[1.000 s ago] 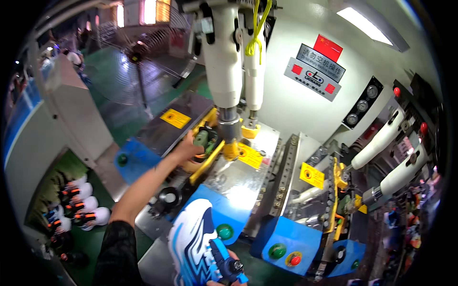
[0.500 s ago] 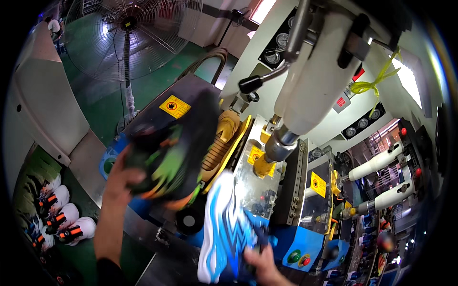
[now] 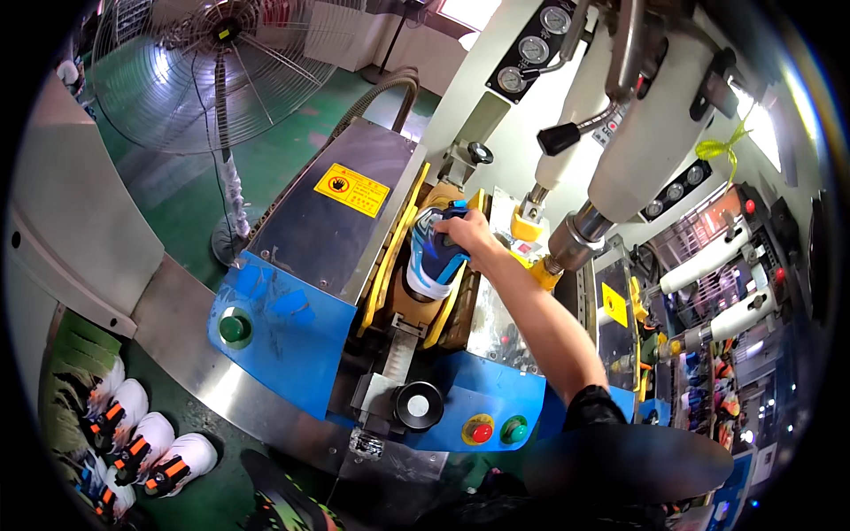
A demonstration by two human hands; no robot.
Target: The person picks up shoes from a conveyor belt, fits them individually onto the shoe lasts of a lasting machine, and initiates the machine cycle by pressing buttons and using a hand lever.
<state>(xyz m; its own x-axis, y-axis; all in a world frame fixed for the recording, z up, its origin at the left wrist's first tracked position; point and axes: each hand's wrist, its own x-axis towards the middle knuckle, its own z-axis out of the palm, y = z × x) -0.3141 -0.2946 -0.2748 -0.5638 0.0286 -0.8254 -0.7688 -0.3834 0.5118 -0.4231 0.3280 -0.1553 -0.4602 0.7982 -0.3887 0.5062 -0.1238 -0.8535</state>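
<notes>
A blue and white sneaker (image 3: 431,265) sits in the trough of a pressing machine, on a tan pad (image 3: 445,192) and between two upright yellow side plates (image 3: 390,257). My right hand (image 3: 465,235) is closed on the sneaker's upper near its collar; the thumb shows and most fingers are hidden. My right forearm crosses from the lower right. At the bottom edge a black shoe with green marks (image 3: 288,500) is partly in view, and whatever holds it cannot be seen. My left hand is out of the picture.
White press cylinders (image 3: 633,133) with metal ends hang right of the trough. Blue panels carry a green button (image 3: 235,327) and a red button (image 3: 479,432). White shoes with orange trim (image 3: 181,465) stand at lower left. A large fan (image 3: 226,31) stands behind; a blurred dark shape is at lower right.
The blue and white sneaker has gone from in front of the machine into its trough, carried by my right hand. The black-green shoe has dropped to the bottom edge, and my left hand has left view.
</notes>
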